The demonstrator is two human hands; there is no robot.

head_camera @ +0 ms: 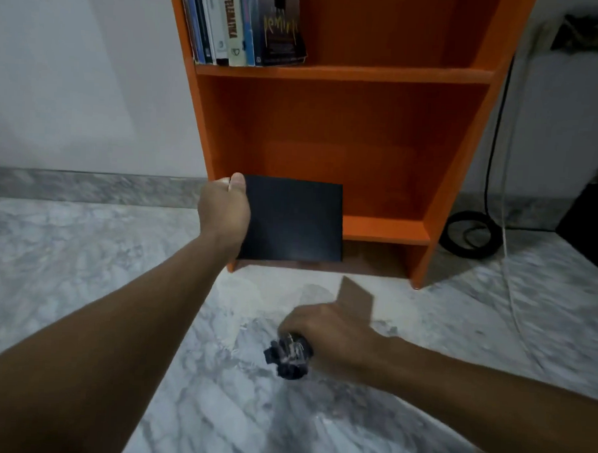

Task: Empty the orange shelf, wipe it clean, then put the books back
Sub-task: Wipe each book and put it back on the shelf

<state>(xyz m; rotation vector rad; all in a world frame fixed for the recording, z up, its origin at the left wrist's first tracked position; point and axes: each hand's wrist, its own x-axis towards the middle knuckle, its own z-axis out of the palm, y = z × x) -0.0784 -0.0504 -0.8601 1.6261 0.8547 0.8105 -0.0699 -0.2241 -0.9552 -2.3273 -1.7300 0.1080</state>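
The orange shelf (342,72) stands against the wall on a marble floor. My left hand (224,211) grips the left edge of a flat black book (292,222), holding it upright in front of the lower compartment, thumb on top. That lower compartment holds nothing else that I can see. Several books (244,23) stand upright at the left of the upper board. My right hand (323,333) is low over the floor, fingers curled round a crumpled dark cloth (290,357); the hand is blurred.
A coiled black cable (470,235) lies on the floor right of the shelf, with a black cord running up the wall. A dark object (589,208) stands at the far right. Marble floor (83,268) spreads left and in front.
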